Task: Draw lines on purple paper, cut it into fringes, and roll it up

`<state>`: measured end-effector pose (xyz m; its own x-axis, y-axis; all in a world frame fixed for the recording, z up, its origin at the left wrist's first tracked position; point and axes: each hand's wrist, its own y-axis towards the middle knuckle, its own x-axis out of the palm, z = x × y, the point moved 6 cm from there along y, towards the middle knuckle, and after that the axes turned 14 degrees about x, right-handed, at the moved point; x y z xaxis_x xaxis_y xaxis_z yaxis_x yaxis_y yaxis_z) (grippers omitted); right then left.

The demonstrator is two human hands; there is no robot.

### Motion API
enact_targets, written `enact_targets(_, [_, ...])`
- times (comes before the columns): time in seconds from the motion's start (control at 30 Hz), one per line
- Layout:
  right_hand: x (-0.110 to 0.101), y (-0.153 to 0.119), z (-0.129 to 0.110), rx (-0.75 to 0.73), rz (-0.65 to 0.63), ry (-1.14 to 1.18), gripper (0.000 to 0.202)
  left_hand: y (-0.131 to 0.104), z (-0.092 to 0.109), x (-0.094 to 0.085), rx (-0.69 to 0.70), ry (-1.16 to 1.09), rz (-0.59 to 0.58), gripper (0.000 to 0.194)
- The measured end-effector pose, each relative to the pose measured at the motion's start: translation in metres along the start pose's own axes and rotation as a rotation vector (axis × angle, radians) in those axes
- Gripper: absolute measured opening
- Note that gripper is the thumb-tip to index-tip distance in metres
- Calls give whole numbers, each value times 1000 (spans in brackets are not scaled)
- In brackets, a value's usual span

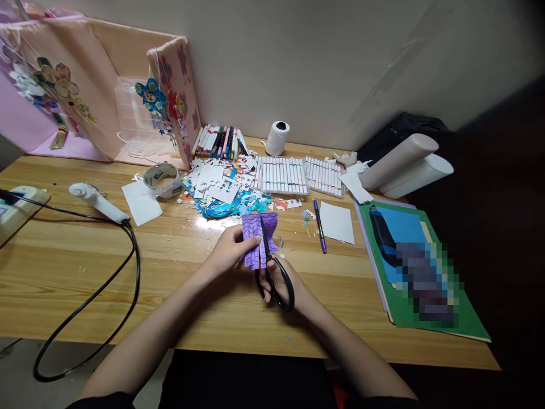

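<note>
My left hand (232, 247) pinches a small piece of purple paper (252, 224) marked with dark wavy lines. Slits run up into the paper from its lower edge. In my right hand (283, 278) is a pair of black-handled scissors (288, 284), with my fingers through the handle loops. The blades point away from me and lie against the paper; whether they are parted is hard to make out. Just beyond the paper lies a heap of paper scraps (230, 207), white and blue. A purple marker (319, 226) rests to the right, beside a white paper square (337, 222).
Boxed markers (283, 175) and a thread spool (279, 138) stand at the back. A tape roll (162, 179) and a corded white glue gun (99, 203) are on the left. Colored sheets (443, 272) lie right, below paper tubes (402, 162). A decorated pink box (97, 85) stands back left.
</note>
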<state>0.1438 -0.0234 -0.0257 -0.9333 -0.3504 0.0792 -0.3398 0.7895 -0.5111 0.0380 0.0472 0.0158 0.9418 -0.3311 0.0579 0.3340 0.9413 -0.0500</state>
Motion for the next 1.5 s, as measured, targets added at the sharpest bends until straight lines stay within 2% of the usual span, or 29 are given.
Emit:
enact_targets(0.13, [3, 2, 1, 80, 21, 75, 71, 0, 0, 0, 8, -16, 14, 28])
enact_targets(0.33, [4, 1, 0, 113, 17, 138, 70, 0, -1, 1, 28, -25, 2, 28])
enact_targets(0.5, [1, -2, -1, 36, -21, 107, 72, 1, 1, -2, 75, 5, 1, 28])
enact_targets(0.67, [3, -6, -2, -28, -142, 65, 72, 4, 10, -17, 173, 98, 151, 24])
enact_targets(0.77, [0, -6, -9, -83, -141, 167, 68, 4, 12, -25, 213, 84, 234, 24])
enact_targets(0.83, [-10, -5, -18, -151, -48, 265, 63, 4, 13, -26, 208, 61, 253, 26])
enact_targets(0.97, [-44, -6, -32, -212, 366, 286, 46, 1, 17, -23, 189, 66, 222, 30])
enact_targets(1.03, [-55, -5, -35, -187, 472, 240, 44, 0, 20, -19, 189, 73, 190, 31])
enact_targets(1.23, [-53, 2, -32, -140, 349, 154, 41, -1, 14, -8, 149, -15, 152, 32])
enact_targets(1.33, [-54, -2, -34, -202, 421, 124, 35, 0, 0, -3, 37, -131, 124, 36])
enact_targets(1.5, [-64, -7, -37, -245, 542, 109, 31, -6, -17, 13, -210, -325, -107, 32])
